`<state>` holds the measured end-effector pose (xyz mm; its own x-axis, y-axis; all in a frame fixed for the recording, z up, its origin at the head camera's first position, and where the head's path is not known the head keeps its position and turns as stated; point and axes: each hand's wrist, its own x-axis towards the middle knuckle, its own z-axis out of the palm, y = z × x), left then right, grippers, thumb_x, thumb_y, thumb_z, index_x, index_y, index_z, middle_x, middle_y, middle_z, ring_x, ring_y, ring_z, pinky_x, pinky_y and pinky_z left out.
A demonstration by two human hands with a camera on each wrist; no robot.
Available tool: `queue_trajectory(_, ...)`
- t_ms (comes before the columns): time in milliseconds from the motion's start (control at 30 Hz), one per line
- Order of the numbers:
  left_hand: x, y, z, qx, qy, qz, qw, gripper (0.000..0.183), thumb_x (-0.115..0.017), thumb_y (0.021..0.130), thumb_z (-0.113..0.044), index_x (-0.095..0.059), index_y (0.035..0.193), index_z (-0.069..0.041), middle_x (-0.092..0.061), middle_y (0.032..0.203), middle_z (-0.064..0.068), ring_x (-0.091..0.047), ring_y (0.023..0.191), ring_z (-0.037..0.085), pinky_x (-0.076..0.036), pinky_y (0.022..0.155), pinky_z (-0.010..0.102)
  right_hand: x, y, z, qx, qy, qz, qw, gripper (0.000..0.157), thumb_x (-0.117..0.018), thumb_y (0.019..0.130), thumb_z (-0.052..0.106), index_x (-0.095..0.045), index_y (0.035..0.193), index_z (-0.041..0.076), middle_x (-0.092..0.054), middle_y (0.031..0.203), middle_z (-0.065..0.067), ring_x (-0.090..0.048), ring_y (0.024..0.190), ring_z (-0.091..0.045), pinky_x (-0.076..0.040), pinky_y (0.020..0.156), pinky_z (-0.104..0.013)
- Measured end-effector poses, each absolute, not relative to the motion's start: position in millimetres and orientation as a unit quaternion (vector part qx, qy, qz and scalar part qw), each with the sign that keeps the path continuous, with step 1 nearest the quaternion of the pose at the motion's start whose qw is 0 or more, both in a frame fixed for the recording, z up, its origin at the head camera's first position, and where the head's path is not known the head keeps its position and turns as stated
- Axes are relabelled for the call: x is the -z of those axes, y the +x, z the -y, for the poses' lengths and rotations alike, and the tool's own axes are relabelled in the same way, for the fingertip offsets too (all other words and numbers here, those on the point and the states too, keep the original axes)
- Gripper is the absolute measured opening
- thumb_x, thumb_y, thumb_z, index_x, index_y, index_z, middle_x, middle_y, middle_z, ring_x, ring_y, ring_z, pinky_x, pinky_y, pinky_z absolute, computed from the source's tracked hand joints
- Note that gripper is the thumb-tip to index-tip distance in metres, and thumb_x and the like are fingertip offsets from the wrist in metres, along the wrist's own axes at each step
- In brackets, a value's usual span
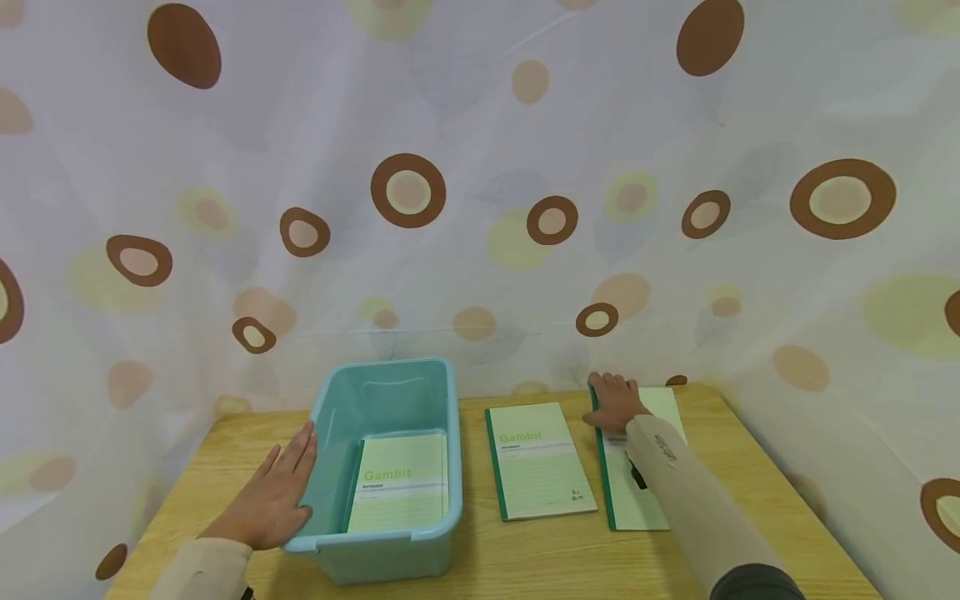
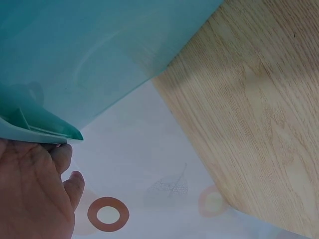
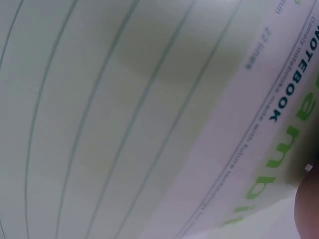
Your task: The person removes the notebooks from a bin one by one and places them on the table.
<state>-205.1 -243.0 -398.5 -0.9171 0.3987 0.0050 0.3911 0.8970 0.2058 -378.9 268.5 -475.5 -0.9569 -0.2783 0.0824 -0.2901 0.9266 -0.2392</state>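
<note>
My left hand (image 1: 281,492) lies with straight fingers along the left rim of a light-blue plastic bin (image 1: 453,433). In the left wrist view, the palm and fingers are right at the bin's rim (image 2: 40,137). Inside the bin lies a pale green Gambit notebook (image 1: 401,483). My right hand (image 1: 618,404) grips the rightmost notebook (image 1: 637,500) near its top left, fingers and thumb at the dark green spine. Hand and sleeve cover part of that cover; its lined print and lettering fill the right wrist view, with a fingertip (image 3: 309,204) at the edge.
Between the bin and the right-hand notebook, another Gambit notebook (image 1: 540,467) lies flat on the wooden table (image 1: 517,558). A white sheet (image 1: 480,275) with brown and yellow spots hangs behind the table and along its sides.
</note>
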Motion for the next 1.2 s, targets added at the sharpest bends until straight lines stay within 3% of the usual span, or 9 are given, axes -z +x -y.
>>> queue_trajectory(233,399.7,-205.4,243.4,-0.105,0.201,-0.974,0.021,0.08,-0.058,0.078,-0.009,-0.022,0.144,0.018,-0.013,0.154,0.031,-0.019,0.141,0.044,-0.015,0.11,0.064,484.0,-389.1,-273.5,-0.133,0.13,0.982,-0.005,0.058,-0.071,0.079,0.03,-0.048,0.122,-0.002,-0.053,0.103,-0.018,-0.048,0.094,-0.037,-0.034,0.089,-0.062)
queue_trajectory(467,399.6,-205.7,244.9,-0.102,0.205,-0.973,0.012,0.08,-0.058,0.078,-0.009,-0.023,0.144,0.018,-0.014,0.154,0.031,-0.02,0.141,0.044,-0.015,0.11,0.064,492.9,-399.7,-278.9,-0.13,0.149,0.98,-0.021,0.05,-0.072,0.077,0.03,-0.054,0.113,0.002,-0.054,0.096,-0.016,-0.05,0.083,-0.032,-0.043,0.078,-0.057)
queue_trajectory(900,399.6,-206.2,246.3,-0.103,0.208,-0.973,0.002,0.079,-0.058,0.078,-0.008,-0.023,0.144,0.018,-0.014,0.154,0.031,-0.02,0.141,0.044,-0.017,0.109,0.064,509.8,-406.0,-267.2,-0.177,0.128,0.974,-0.065,0.045,-0.074,0.081,0.026,-0.058,0.117,0.005,-0.054,0.107,-0.02,-0.052,0.096,-0.038,-0.045,0.083,-0.055)
queue_trajectory(1200,401.0,-206.4,246.7,-0.102,0.204,-0.974,0.006,0.08,-0.058,0.078,-0.008,-0.022,0.144,0.018,-0.014,0.154,0.031,-0.02,0.141,0.044,-0.016,0.11,0.064,491.6,-395.5,-249.2,-0.22,0.1,0.967,-0.08,0.044,-0.068,0.084,0.022,-0.056,0.12,0.0,-0.051,0.116,-0.027,-0.051,0.103,-0.044,-0.043,0.086,-0.057)
